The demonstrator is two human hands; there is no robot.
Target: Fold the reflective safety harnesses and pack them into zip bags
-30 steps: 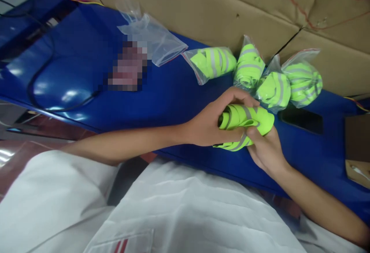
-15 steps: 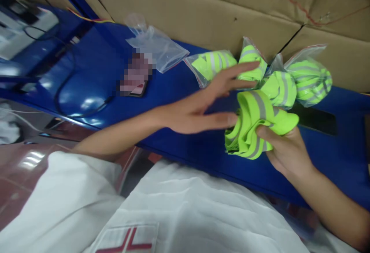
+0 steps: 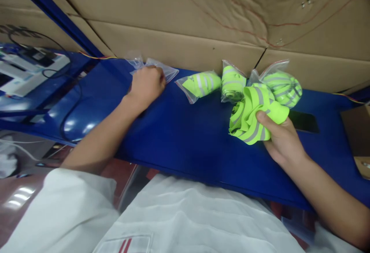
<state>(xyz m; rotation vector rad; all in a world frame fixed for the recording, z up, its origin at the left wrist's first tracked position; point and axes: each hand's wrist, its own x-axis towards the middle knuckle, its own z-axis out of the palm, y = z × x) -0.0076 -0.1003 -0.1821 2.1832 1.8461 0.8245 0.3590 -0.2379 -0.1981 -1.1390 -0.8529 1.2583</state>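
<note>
My right hand (image 3: 285,139) is closed around a bunched roll of neon yellow-green reflective strap (image 3: 254,120) with grey stripes, held above the blue table (image 3: 185,137). At the back left, my left hand (image 3: 147,87) has its fingers curled down on a clear zip bag (image 3: 166,70); the fingertips are mostly hidden. Bagged rolls of the same strap lie along the back: one flat bag (image 3: 202,84), an upright one (image 3: 232,81) beside it, and a rounder one (image 3: 281,87) at the right. Another bag is partly covered by the held roll.
A cardboard wall (image 3: 173,45) rises behind the table. A dark flat phone-like object (image 3: 304,122) lies right of my right hand. An open cardboard box (image 3: 357,129) stands at the right edge. White equipment with black cables (image 3: 34,68) sits at the far left.
My left hand has moved away from the strap roll, left to the clear bags, and its fingers have closed. The phone at the left is now hidden. My right hand keeps the roll.
</note>
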